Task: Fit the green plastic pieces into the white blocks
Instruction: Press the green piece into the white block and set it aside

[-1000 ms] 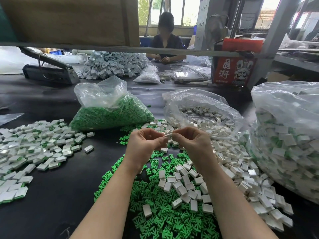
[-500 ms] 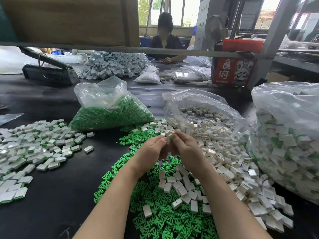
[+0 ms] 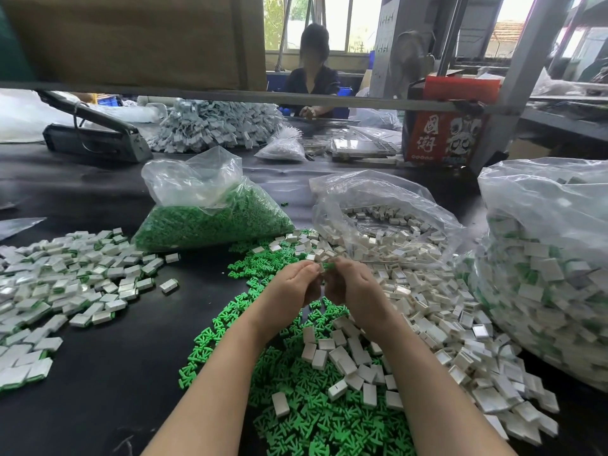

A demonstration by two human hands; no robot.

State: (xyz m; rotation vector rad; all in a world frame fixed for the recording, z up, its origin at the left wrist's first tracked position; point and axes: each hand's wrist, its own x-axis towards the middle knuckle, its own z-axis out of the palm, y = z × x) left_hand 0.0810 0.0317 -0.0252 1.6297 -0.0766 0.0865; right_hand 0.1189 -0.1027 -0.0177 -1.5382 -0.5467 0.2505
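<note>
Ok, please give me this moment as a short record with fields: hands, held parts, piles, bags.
left hand: pinches a white block
right hand: pinches a green piece against that block
loose green pieces: pile under the forearms
loose white blocks: pile to the right
finished blocks: spread at left
bags: green pieces bag; white blocks bag

loose pieces (image 3: 296,406) before bag of pieces (image 3: 210,222), blocks (image 3: 437,320) right

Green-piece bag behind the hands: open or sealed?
Open. The green-piece bag lies on the dark table with its loose, untied mouth gaping upward; green pieces fill only its lower part.
</note>
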